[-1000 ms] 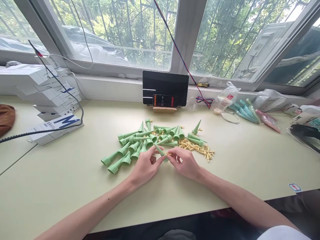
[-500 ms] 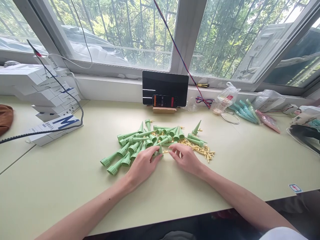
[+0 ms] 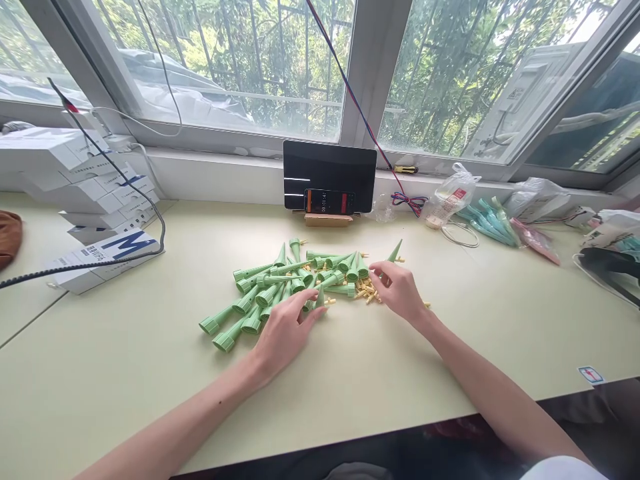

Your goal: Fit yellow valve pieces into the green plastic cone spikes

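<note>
A heap of green plastic cone spikes [image 3: 273, 287] lies mid-table, with small yellow plastic pieces [image 3: 367, 291] scattered at its right side. My left hand [image 3: 285, 327] rests at the heap's near edge, fingers loosely spread, fingertips beside a short upright green cone [image 3: 320, 298] with a yellow piece at its base. My right hand [image 3: 400, 288] is over the yellow pieces, fingers curled and pinching at them next to a green spike [image 3: 395, 251]; what it holds is too small to make out.
A dark tablet [image 3: 330, 175] and a phone [image 3: 329, 201] on a wooden stand sit at the windowsill. White boxes [image 3: 95, 193] and a black cable [image 3: 100, 260] are at left. Plastic bags and teal spikes [image 3: 490, 220] lie at right. The table's front edge [image 3: 350, 433] is close.
My hands have parted. The green cone now stands on the table by my left fingers. My right hand moved right and away to the yellow pieces.
</note>
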Tool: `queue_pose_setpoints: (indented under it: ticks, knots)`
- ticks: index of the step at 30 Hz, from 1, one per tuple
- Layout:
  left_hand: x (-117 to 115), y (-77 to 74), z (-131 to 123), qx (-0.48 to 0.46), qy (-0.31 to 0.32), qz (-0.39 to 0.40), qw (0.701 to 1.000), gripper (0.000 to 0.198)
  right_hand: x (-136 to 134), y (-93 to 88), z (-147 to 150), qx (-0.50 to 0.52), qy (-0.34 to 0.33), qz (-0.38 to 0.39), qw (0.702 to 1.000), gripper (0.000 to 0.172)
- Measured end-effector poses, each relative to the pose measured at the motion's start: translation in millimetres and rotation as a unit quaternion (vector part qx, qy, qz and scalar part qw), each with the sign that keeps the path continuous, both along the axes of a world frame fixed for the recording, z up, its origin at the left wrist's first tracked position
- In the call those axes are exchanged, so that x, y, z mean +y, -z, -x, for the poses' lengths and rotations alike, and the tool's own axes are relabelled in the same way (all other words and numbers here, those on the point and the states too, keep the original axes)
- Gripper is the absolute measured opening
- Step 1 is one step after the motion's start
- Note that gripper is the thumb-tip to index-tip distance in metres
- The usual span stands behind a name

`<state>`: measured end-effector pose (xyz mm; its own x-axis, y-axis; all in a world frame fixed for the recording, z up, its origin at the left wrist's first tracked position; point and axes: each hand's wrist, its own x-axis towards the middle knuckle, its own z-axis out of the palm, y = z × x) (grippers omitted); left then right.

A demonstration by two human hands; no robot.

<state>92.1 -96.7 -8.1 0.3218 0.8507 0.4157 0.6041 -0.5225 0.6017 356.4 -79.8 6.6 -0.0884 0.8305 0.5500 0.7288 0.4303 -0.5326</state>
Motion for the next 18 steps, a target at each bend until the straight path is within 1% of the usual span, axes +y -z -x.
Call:
queue_pose_setpoints:
  ticks: [4, 7, 9, 12, 15, 18]
  knots:
    - [-1, -3.5, -1, -0.017, -0.006, 0.018, 1.000, 0.022, 1, 1.5, -4, -0.019, -0.023, 0.016, 0.999, 0.013]
    - [-2, -7.2, -2, -0.027, -0.002, 0.062, 0.998, 0.024, 1, 1.5, -4, -0.033, -0.038, 0.029, 0.998, 0.014]
    - [-4, -9.4, -3, -0.039, 0.017, 0.103, 0.994, 0.024, -1, 0.2, -2, -0.037, -0.045, 0.038, 0.998, 0.015]
    - [-6, -12.6, -4, -0.056, 0.051, 0.149, 0.986, 0.020, -3, -2.1, 1, -0.031, -0.058, 0.048, 0.997, 0.020]
    - [-7, -16.4, -7, -0.092, 0.053, 0.186, 0.977, 0.021, -3, -2.3, 3, 0.024, -0.082, 0.091, 0.992, 0.026]
    - [-8, -20.4, -8, -0.149, 0.061, 0.251, 0.955, 0.033, -3, -1.3, 3, 0.109, -0.095, 0.158, 0.977, 0.035]
